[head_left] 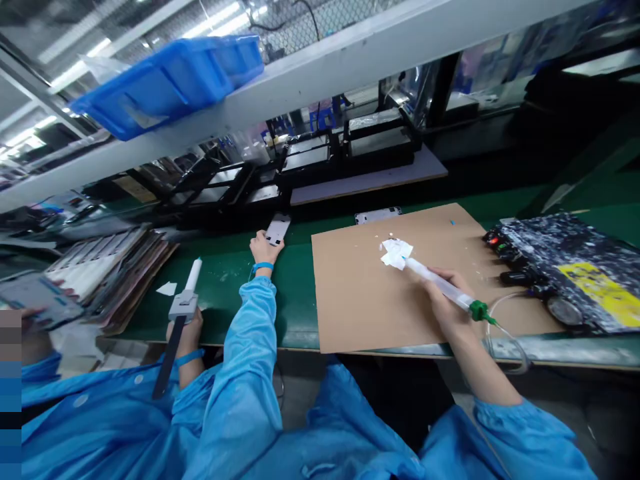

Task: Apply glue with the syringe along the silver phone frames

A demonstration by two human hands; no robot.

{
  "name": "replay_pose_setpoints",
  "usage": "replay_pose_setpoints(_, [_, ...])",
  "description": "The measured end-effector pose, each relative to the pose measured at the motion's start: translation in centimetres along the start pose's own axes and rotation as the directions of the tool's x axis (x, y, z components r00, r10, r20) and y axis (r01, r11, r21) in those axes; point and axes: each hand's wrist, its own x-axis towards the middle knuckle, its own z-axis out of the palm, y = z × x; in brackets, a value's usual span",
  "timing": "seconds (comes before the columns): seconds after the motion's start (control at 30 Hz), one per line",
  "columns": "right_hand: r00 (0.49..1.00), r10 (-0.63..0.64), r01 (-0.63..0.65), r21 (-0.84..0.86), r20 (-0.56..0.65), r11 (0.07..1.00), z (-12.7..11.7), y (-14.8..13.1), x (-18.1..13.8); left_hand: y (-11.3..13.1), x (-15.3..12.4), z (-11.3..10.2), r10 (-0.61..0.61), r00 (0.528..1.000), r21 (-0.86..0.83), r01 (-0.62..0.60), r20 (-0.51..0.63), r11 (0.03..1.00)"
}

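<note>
My left hand (265, 252) reaches forward over the green bench, its fingers closed on the near end of a pale, phone-sized panel (279, 228) with dark spots. A clear dispensing syringe (441, 284) is in my right hand (447, 308). Its green end cap (479, 310) joins a thin air hose, and the nozzle points down at crumpled white paper (397, 253). That paper lies on a brown cardboard sheet (360, 300). Behind the sheet's far edge rests another pale panel (379, 215).
To my right stands a speckled control box (575, 273) with knobs and a gauge. At left, a co-worker's hand (189, 337) holds a syringe gun (184, 303) near stacked trays (110, 267). Black-framed trays (307, 157) line the back. Overhead, a shelf carries a blue bin (170, 83).
</note>
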Motion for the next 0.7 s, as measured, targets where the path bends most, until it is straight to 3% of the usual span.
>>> replay_pose_setpoints(0.17, [0.999,0.037,-0.037,0.017,-0.023,0.999,0.1,0.0,0.0,2.3,-3.9,-0.1,0.075,0.997,-0.171,-0.072,0.012,0.983])
replay_pose_setpoints(0.27, [0.999,0.026,-0.026,0.005,-0.019,1.000,0.2,-0.3,-0.2,4.5,-8.5,0.0,0.303,0.945,-0.324,-0.249,0.126,0.913])
replay_pose_setpoints(0.33, [0.999,0.034,-0.034,0.008,-0.015,0.999,0.2,-0.5,-0.3,5.7,-11.4,-0.5,0.527,0.820,-0.481,-0.378,0.223,0.791])
replay_pose_setpoints(0.4, [0.999,0.049,-0.049,0.009,-0.009,0.999,0.1,-0.7,-0.4,6.4,-13.4,-1.5,0.686,0.646,-0.579,-0.434,0.335,0.691])
replay_pose_setpoints(0.47, [0.999,0.048,-0.048,0.005,0.005,0.999,0.1,-0.9,-0.4,6.7,-14.1,-2.5,0.754,0.505,-0.588,-0.482,0.420,0.650])
replay_pose_setpoints(0.5, [0.999,0.042,-0.042,0.002,0.012,0.999,0.0,-1.0,-0.4,6.7,-14.2,-2.9,0.766,0.471,-0.576,-0.507,0.438,0.641])
replay_pose_setpoints(0.53, [0.999,0.036,-0.036,0.002,0.017,0.999,0.0,-1.1,-0.4,6.8,-14.1,-3.2,0.764,0.473,-0.557,-0.523,0.440,0.645])
replay_pose_setpoints(0.57, [0.999,0.031,-0.031,0.003,0.025,1.000,-0.1,-1.1,-0.5,6.8,-14.2,-3.2,0.744,0.508,-0.532,-0.522,0.434,0.667])
replay_pose_setpoints(0.67, [0.998,0.026,-0.026,-0.004,0.051,1.000,-0.1,-0.8,-0.5,7.7,-14.9,-2.5,0.602,0.674,-0.405,-0.453,0.428,0.794])
replay_pose_setpoints(0.7, [0.998,0.025,-0.025,-0.008,0.059,1.000,-0.2,-0.7,-0.5,8.2,-15.4,-2.1,0.565,0.705,-0.369,-0.434,0.430,0.822])
